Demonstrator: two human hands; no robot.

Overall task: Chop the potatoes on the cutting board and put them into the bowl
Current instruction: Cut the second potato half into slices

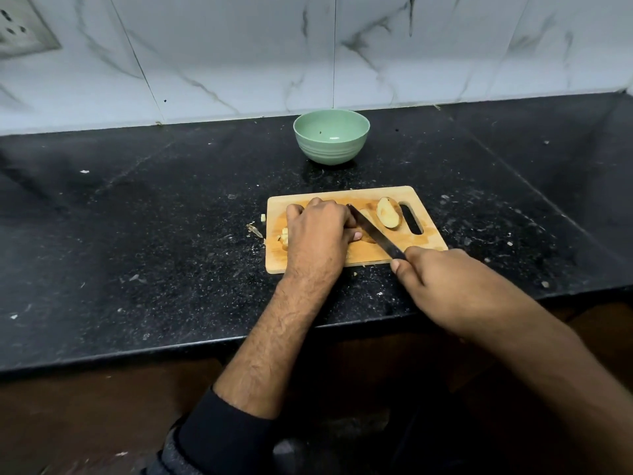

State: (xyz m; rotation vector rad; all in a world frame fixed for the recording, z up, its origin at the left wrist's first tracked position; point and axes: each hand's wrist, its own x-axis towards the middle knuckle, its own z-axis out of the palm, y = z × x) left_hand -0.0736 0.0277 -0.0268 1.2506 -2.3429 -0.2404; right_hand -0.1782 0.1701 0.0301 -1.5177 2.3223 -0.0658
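A wooden cutting board [421,248] lies on the black counter. My left hand [317,234] presses down on a potato piece that it mostly hides; small cut bits [284,234] show at its left edge. My right hand [442,279] grips the handle of a knife [373,233], whose blade runs diagonally across the board right beside my left fingers. A potato half [388,217] rests alone near the board's handle slot. A green bowl [331,136] stands behind the board with only a dark speck inside.
A stray potato bit [263,218] and peel scraps [255,231] lie on the counter [137,217] just left of the board. A white marble-tiled wall [239,56] rises behind, with a socket plate [20,29] at top left. The counter's front edge runs beneath my forearms.
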